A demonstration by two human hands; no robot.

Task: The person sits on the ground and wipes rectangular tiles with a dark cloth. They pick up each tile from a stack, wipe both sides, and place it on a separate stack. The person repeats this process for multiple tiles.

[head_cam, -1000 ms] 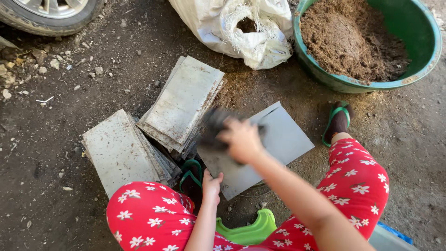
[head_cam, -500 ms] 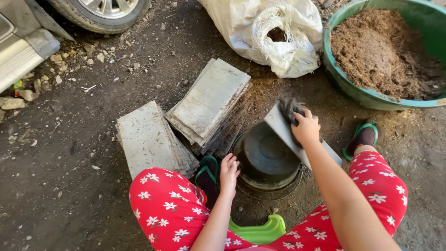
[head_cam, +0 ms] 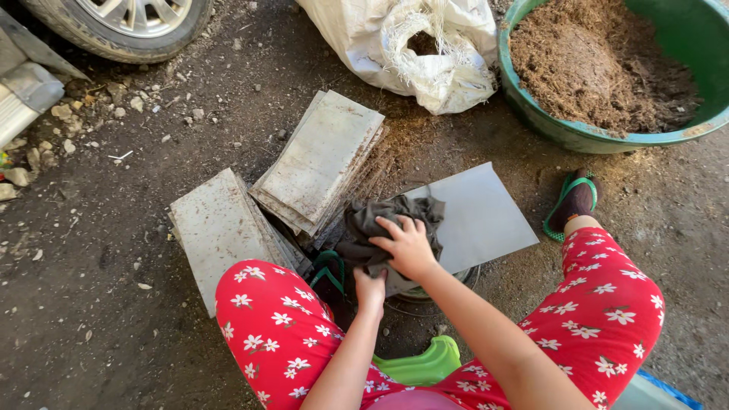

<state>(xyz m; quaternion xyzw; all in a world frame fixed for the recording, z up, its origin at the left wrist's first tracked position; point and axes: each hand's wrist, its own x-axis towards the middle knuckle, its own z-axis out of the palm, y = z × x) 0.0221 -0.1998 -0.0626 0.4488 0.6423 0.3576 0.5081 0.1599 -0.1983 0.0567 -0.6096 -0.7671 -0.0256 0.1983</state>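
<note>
Nearest, between the knees in red trousers with white flowers [head_cam: 273,326], a bright green plastic stool edge [head_cam: 418,363] showed. Just beyond it the left hand [head_cam: 370,292] gripped the near edge of a flat grey rectangular sheet [head_cam: 478,212], its fingers hidden underneath, so how they were curled could not be told. The right hand [head_cam: 410,247] lay on a crumpled dark grey cloth [head_cam: 380,224], fingers spread and pressed down on it, the cloth resting on the sheet's left end. The sheet sat tilted over a round dark container [head_cam: 425,292], mostly hidden beneath it.

The step in hand looked like wiping the sheet clean; the next move would probably call for steady pressure with the cloth along the sheet while the left hand kept it from sliding.

Farther out, two stacks of dirty grey sheets [head_cam: 319,163] lay touching on the dirt ground. Beyond them stood a white woven sack [head_cam: 410,45], a green plastic basin of brown soil [head_cam: 607,68], and a car wheel [head_cam: 129,23].
</note>
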